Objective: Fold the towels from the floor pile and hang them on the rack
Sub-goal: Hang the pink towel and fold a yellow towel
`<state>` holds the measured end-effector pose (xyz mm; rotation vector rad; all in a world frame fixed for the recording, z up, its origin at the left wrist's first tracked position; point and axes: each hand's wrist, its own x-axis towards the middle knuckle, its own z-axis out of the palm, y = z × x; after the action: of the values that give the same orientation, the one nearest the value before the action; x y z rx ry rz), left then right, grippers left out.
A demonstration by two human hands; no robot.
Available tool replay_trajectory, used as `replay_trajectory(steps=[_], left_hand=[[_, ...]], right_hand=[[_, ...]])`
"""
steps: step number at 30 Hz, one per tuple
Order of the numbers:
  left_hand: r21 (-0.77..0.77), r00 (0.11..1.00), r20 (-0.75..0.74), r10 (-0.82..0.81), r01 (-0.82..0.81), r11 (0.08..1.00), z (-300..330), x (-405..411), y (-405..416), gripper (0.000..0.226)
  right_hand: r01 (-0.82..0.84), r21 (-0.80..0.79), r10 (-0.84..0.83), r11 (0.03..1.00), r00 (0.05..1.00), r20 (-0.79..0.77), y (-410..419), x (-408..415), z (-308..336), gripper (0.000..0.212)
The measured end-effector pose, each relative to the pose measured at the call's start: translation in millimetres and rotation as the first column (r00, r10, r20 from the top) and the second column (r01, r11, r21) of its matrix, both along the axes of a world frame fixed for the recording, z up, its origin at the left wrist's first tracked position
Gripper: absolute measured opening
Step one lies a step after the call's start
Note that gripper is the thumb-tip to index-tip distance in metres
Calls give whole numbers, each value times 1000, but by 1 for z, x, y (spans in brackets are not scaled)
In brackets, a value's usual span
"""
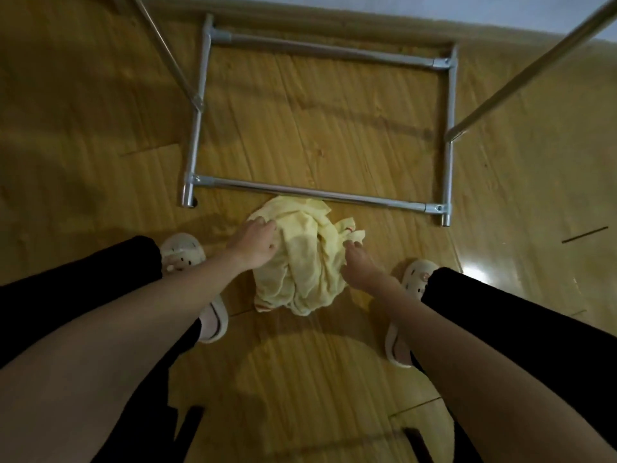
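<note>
- I read this as the pick-up step: the crumpled yellow towel (302,259) lies on the floor at frame centre, just below the rack (322,192) base.
- Left hand (257,243) lies on it; right hand (355,262) pinches its edge (grip partly hidden).
- Next: lift and spread it.

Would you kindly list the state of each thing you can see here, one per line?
Towel pile: crumpled on the floor, unfolded, against the rack's near base bar.
Left hand: on the pile's left side, fingers curled into the cloth.
Right hand: at the pile's right edge, fingertips on the cloth; grip unclear.
Rack: standing, no towel on the bars in view.
Slippers: worn on both feet.
</note>
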<state>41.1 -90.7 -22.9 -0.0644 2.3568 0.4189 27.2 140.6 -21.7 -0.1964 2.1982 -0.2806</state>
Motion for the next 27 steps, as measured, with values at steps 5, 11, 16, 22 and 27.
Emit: replay_trajectory(steps=[5,11,16,22,27], left_hand=[[49,993,-64,99,-96,994,-53,-10,17,48],[33,977,-165,135,-131,991,-81,-13,30,44],[129,929,-266,258,-231,964,-79,10,26,16],[288,866,-307,395,-311,906,-33,41,20,18],[433,794,-312,522,-371,822,31,56,26,16]], right_hand=[[-20,-39,20,999,1000,8,-14,-4,-52,61],[128,-93,-139,987,983,-117,-23,-22,-84,53],[307,-55,-309,950,950,-49,-26,-16,-89,25],[328,-110,-329,938,944,6,-29,0,-57,19],[367,-151,-377,918,925,-43,-25,15,-5,19]])
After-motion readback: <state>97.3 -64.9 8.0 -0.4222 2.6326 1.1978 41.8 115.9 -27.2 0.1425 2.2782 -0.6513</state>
